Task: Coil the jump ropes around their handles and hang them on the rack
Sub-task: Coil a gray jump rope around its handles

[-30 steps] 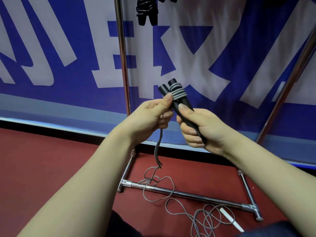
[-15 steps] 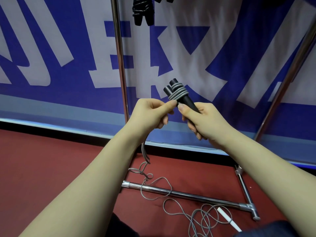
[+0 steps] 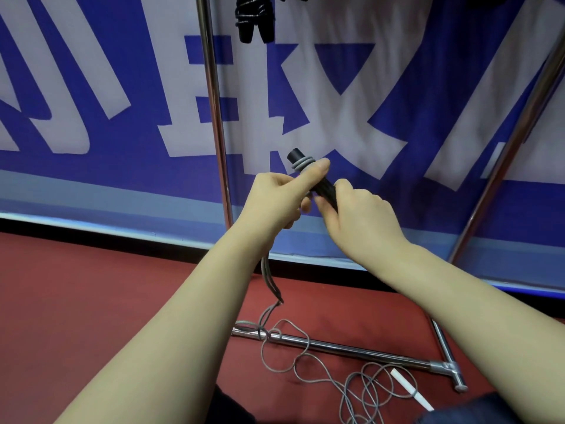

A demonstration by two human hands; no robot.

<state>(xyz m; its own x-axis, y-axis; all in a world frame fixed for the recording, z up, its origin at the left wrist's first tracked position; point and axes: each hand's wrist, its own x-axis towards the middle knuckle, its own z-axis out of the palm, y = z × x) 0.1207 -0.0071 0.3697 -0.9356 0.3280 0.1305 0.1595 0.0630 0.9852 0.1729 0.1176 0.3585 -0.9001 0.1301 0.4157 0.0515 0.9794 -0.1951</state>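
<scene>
Pinching jump rope (image 3: 324, 187), left hand (image 3: 275, 201), seemingly

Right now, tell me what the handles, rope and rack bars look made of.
The handles look matte black, no glare: likely rubber or foam-coated plastic. The rope is smooth grey cord in springy loops, probably PVC or rubber. The rack bars show mirror-like highlights: chromed or polished steel.

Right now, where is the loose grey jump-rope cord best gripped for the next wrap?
Pinch the grey cord on its straight hanging stretch just below the left hand, coming from the left: lower down it lies in loops across the chrome base bar.
</scene>
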